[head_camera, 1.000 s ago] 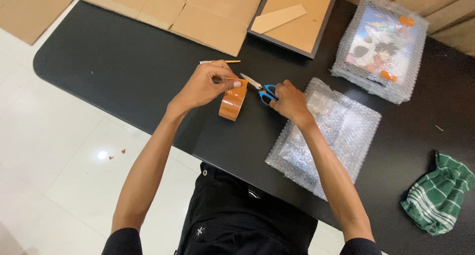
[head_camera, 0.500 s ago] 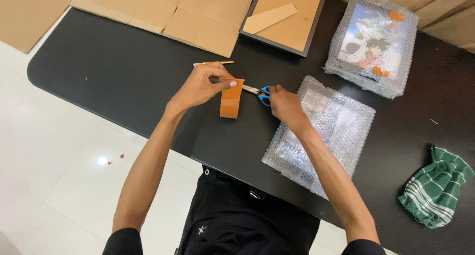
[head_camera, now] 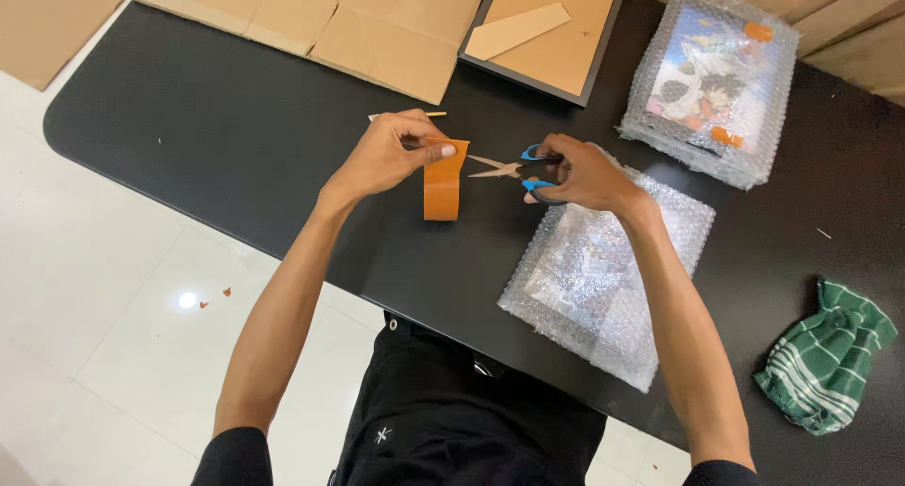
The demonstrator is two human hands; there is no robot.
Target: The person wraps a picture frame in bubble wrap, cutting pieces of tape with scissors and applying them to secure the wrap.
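My left hand (head_camera: pixel 388 154) pinches the top edge of a strip of orange-brown tape (head_camera: pixel 444 181), which hangs down over the black table (head_camera: pixel 207 137). My right hand (head_camera: pixel 583 175) grips blue-handled scissors (head_camera: pixel 517 168). Their blades are parted and point left at the tape, a short gap away from it. Under my right forearm lies a flat bundle wrapped in bubble wrap (head_camera: pixel 603 269).
A second bubble-wrapped picture (head_camera: pixel 712 82) lies at the back right. A dark frame with a brown backing (head_camera: pixel 551 35) and flat cardboard sheets (head_camera: pixel 311 15) sit along the far edge. A green striped cloth (head_camera: pixel 828 359) lies at the right. A thin stick (head_camera: pixel 377 117) rests behind my left hand.
The scissors have drawn back to the right, off the tape, with their blades now parted. The tape strip hangs straight down from my left hand instead of slanting.
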